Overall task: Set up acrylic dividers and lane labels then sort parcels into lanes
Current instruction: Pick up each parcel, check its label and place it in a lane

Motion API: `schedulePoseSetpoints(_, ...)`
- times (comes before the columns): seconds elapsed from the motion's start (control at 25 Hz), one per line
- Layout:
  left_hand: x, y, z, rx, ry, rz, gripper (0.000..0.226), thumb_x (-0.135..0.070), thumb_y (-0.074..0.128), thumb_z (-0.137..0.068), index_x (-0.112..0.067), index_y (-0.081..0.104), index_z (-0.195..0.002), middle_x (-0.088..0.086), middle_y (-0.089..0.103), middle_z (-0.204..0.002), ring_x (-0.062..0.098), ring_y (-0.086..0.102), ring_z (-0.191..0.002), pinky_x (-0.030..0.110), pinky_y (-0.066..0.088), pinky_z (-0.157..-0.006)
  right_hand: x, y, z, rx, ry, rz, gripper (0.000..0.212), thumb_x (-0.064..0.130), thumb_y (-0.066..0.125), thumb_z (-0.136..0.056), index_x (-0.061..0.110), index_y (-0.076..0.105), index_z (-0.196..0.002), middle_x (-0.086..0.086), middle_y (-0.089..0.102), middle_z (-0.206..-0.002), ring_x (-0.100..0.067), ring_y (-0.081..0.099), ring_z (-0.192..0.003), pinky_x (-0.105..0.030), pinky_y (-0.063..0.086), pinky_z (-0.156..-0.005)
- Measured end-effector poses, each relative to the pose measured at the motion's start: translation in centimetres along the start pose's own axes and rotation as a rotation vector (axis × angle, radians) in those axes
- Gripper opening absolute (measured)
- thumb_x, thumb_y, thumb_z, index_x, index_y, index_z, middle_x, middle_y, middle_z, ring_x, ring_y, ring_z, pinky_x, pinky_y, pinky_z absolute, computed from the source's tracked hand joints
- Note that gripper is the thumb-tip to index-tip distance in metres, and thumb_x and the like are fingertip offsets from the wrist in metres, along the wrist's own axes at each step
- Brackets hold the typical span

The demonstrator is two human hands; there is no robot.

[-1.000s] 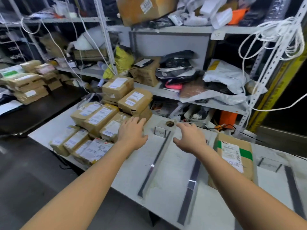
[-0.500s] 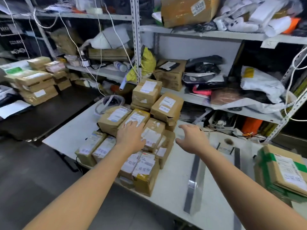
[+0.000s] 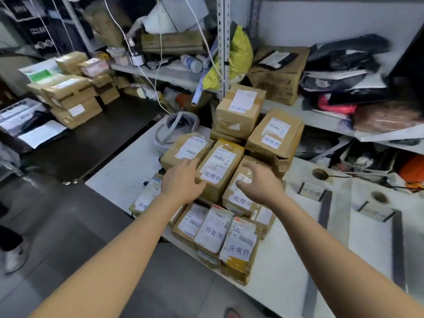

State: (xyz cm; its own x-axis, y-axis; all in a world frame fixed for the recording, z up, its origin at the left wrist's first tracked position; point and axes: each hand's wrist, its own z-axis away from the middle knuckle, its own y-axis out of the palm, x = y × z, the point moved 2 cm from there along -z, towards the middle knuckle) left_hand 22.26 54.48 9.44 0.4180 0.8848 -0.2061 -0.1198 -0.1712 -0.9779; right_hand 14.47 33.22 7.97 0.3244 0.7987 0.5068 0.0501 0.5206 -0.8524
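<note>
Room: shelves [image 3: 221,53] crammed with bags and cartons are standing behind a white table [image 3: 124,173]. A dark table [image 3: 96,138] to your left is carrying more boxes [image 3: 68,97].
Parcels: the pile [image 3: 231,267] is sitting on the left part of the white table, directly under both your hands, stacked two and three high.
Left hand: you are reaching your left hand [image 3: 183,182] forward, palm down, fingers straight and spread. The fingertips are lying on the left box [image 3: 188,150] and the thumb is pointing at the middle box [image 3: 220,161]. It is gripping nothing.
Right hand: you are holding your right hand [image 3: 261,187] palm down over the right box [image 3: 238,198], fingers loosely curled, thumb turned toward the middle box. It is holding nothing, and whether it is touching the cardboard cannot be told.
Writing by the grip: the middle box and the right box are each showing a white slip reading 处理中, just beside your thumbs.
Writing behind: the top box [image 3: 238,111] is reading 处理中, and the box beside it [image 3: 275,134] is reading 异常件.
Writing in front: the low parcels nearest you are reading 已完成, 待处理 and 异常件, from left to right.
Dividers: the dividers [image 3: 325,210] are showing as dark strips running toward you on the table right of the pile, apart from your hands.
Lane labels: small stands [image 3: 311,191] are sitting at the far ends of the dividers, their writing too blurred to read.
</note>
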Motion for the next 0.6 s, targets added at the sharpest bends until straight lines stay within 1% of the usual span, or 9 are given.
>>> schedulePoseSetpoints(0.04,0.4,0.4,-0.4,0.015,-0.031,0.083,0.066,-0.05,0.058,-0.095,-0.027,0.036,-0.153,-0.002,0.05,-0.144,0.025,0.051,-0.129,0.037,0.045,-0.084,0.4,0.8,-0.7,0.016,0.011,-0.038,0.062,0.042,0.064,-0.092,0.029,0.045,-0.149,0.0,0.059,-0.142,-0.023,0.059,-0.123,-0.042,0.055,-0.088)
schedulePoseSetpoints(0.12,1.1,1.5,-1.5,0.053,-0.082,0.302,0.073,-0.048,0.063,-0.094,-0.026,0.032,-0.156,-0.002,0.047,-0.151,0.023,0.046,-0.136,0.04,0.046,-0.099,1.0,2.3,-1.9,0.042,0.062,-0.137,0.063,0.036,0.065,-0.093,0.024,0.043,-0.151,-0.002,0.062,-0.137,-0.023,0.064,-0.111,-0.036,0.054,-0.081)
schedulePoseSetpoints(0.2,1.8,2.7,-2.6,0.087,-0.107,0.46,0.076,-0.044,0.067,-0.092,-0.024,0.033,-0.157,-0.001,0.048,-0.15,0.018,0.046,-0.134,0.035,0.044,-0.101,1.7,3.8,-2.7,0.036,0.129,-0.249,0.061,0.033,0.068,-0.093,0.02,0.046,-0.149,-0.004,0.065,-0.129,-0.023,0.066,-0.105,-0.039,0.057,-0.079)
schedulePoseSetpoints(0.28,2.2,3.9,-3.8,0.126,-0.101,0.532,0.076,-0.041,0.07,-0.092,-0.021,0.033,-0.157,0.0,0.049,-0.149,0.015,0.048,-0.129,0.03,0.042,-0.098,2.3,5.3,-3.4,0.02,0.19,-0.375,0.049,0.031,0.071,-0.09,0.02,0.057,-0.136,0.0,0.069,-0.113,-0.022,0.07,-0.093,-0.046,0.061,-0.075)
schedulePoseSetpoints(0.32,2.3,4.4,-4.5,0.139,-0.1,0.557,0.079,-0.041,0.071,-0.092,-0.02,0.031,-0.158,0.001,0.047,-0.152,0.017,0.047,-0.133,0.031,0.042,-0.101,2.5,5.9,-3.8,0.0,0.227,-0.44,0.04,0.028,0.072,-0.089,0.02,0.062,-0.126,0.002,0.072,-0.109,-0.021,0.071,-0.085,-0.046,0.061,-0.071)
schedulePoseSetpoints(0.4,2.7,5.4,-5.9,0.166,-0.105,0.62,0.084,-0.039,0.073,-0.092,-0.016,0.027,-0.159,0.003,0.045,-0.155,0.022,0.045,-0.138,0.031,0.04,-0.103,3.1,6.9,-4.3,-0.072,0.308,-0.564,0.026,0.022,0.073,-0.088,0.021,0.071,-0.114,0.005,0.077,-0.104,-0.016,0.071,-0.073,-0.039,0.061,-0.065)
schedulePoseSetpoints(0.44,2.8,5.8,-6.4,0.185,-0.111,0.647,0.085,-0.037,0.074,-0.091,-0.014,0.027,-0.158,0.004,0.047,-0.153,0.023,0.046,-0.138,0.03,0.04,-0.101,3.4,7.1,-4.5,-0.116,0.345,-0.599,0.024,0.019,0.074,-0.088,0.021,0.074,-0.112,0.007,0.078,-0.102,-0.014,0.072,-0.072,-0.036,0.06,-0.063)
schedulePoseSetpoints(0.52,3.2,6.6,-7.2,0.227,-0.111,0.678,0.082,-0.036,0.077,-0.088,-0.015,0.033,-0.154,0.003,0.053,-0.147,0.023,0.051,-0.133,0.032,0.045,-0.1,4.0,7.5,-4.6,-0.162,0.39,-0.614,0.026,0.015,0.075,-0.087,0.021,0.077,-0.112,0.011,0.077,-0.1,-0.01,0.073,-0.079,-0.031,0.061,-0.066)
schedulePoseSetpoints(0.6,3.8,7.3,-7.8,0.26,-0.079,0.692,0.065,-0.037,0.08,-0.084,-0.022,0.049,-0.139,0.0,0.063,-0.133,0.021,0.06,-0.12,0.034,0.051,-0.093,4.7,7.8,-4.5,-0.172,0.45,-0.653,0.029,0.011,0.076,-0.085,0.024,0.075,-0.112,0.015,0.075,-0.098,-0.003,0.07,-0.082,-0.029,0.062,-0.071)
